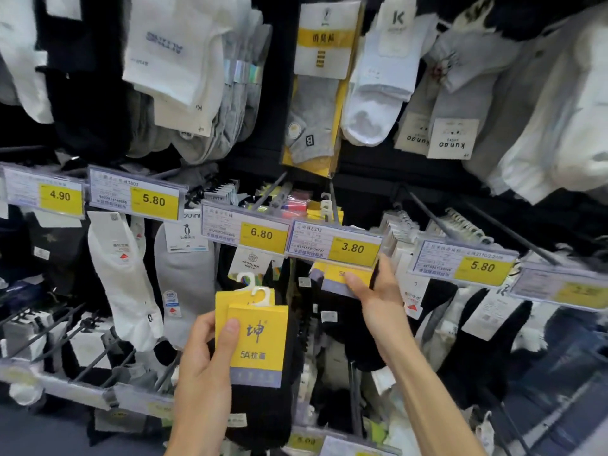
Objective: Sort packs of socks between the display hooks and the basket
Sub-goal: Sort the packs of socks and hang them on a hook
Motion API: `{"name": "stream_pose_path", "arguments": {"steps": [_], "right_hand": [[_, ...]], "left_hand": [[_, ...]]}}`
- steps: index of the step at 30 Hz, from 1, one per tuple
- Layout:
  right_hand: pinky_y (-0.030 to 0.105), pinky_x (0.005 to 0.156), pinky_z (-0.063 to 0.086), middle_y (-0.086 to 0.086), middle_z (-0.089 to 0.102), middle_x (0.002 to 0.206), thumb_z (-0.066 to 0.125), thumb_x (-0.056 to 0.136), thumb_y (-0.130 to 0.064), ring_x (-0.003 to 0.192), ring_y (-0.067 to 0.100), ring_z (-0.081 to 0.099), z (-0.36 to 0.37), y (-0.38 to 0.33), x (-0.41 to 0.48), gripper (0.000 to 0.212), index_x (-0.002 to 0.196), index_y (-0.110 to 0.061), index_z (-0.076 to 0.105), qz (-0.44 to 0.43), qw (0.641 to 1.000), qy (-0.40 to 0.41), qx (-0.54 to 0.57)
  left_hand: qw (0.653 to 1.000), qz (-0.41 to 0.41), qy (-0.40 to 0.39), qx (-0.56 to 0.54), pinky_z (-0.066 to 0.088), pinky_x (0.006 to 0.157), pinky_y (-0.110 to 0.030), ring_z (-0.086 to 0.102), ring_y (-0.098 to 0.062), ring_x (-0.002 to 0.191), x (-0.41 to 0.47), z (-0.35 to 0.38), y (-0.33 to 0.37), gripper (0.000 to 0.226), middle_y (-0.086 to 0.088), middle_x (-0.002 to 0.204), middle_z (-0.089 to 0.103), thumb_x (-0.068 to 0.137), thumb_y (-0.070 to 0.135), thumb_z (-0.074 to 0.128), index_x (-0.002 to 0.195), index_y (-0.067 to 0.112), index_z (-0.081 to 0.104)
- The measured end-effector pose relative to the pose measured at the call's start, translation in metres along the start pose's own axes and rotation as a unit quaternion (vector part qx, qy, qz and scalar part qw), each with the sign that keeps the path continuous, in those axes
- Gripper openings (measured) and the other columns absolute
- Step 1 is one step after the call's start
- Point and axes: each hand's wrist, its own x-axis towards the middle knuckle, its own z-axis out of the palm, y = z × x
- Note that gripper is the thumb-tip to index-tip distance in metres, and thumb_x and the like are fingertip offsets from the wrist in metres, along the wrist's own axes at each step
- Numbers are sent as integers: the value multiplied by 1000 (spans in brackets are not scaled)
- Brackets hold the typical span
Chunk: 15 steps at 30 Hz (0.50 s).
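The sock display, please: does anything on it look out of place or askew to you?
Nothing looks damaged or fallen. Only the yellow pack of grey socks in the top row stands out: it is the sole yellow one up there. Whether it is misplaced, I cannot tell.

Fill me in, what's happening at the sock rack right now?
A person is working at a wall of hanging socks. Their left hand holds two yellow-carded packs of black socks, off the hooks, with the thumb across the front card. Their right hand pinches a matching pack just under the 3.80 price tag. I can't tell whether that pack is going on or coming off. No basket is in view.
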Motion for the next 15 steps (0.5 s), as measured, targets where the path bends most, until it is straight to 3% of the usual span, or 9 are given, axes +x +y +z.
{"name": "stream_pose_path", "arguments": {"steps": [1, 3, 6, 9, 11, 13, 15], "right_hand": [[7, 84, 46, -32, 67, 103, 59, 97, -7, 97, -15, 61, 3, 0, 9, 42, 134, -24, 51, -8, 1000, -4, -8], [3, 80, 47, -20, 70, 104, 59, 94, 1, 96, -15, 62, 5, 1, 23, 47, 138, -12, 49, -14, 1000, -6, 0], [14, 95, 49, -3, 67, 122, 60, 94, 4, 108, -7, 62, 6, 3, 32, 53, 140, -17, 46, -26, 1000, -14, 8], [20, 105, 44, -6, 63, 130, 60, 95, 2, 121, -2, 57, 5, 8, 32, 62, 132, -44, 43, -41, 999, -20, -5], [27, 109, 41, -10, 62, 132, 61, 94, -6, 127, 2, 54, 7, 11, 31, 62, 128, -54, 42, -47, 999, -24, -9], [24, 109, 40, -22, 62, 129, 63, 90, -19, 126, -3, 53, 9, 12, 30, 59, 127, -58, 41, -56, 998, -28, -13], [17, 106, 42, -32, 60, 126, 62, 90, -18, 124, -10, 51, 11, 10, 30, 60, 132, -54, 39, -74, 997, -31, -7]], "left_hand": [[1000, -7, 5, 10, 47, 83, -40, 67, 1, 74, 0, 1, 0, 10, 21, 85, 73, 86, 58, 64, 85, 48, 66], [1000, -17, 9, 12, 50, 79, -35, 69, -4, 71, 2, 3, -1, 9, 18, 83, 74, 91, 48, 63, 83, 47, 68], [1000, -26, 15, -1, 52, 56, -13, 68, 0, 59, 6, 5, -5, 24, 10, 77, 75, 95, 18, 56, 81, 30, 71], [999, -36, 12, -2, 46, 49, -6, 66, -8, 61, 7, 7, -1, 17, 10, 67, 75, 96, 8, 57, 87, 18, 66], [999, -37, 3, -6, 45, 46, -6, 66, -4, 57, 7, 9, 1, 15, 4, 65, 74, 96, 5, 56, 87, 13, 65], [999, -39, -8, 0, 43, 45, -6, 62, 3, 49, 7, 11, 5, 15, -4, 69, 73, 96, 3, 56, 86, 10, 66], [999, -41, -22, 10, 42, 43, -5, 60, 6, 45, 6, 11, 7, 13, -4, 72, 73, 95, 4, 57, 87, 7, 66]]}}
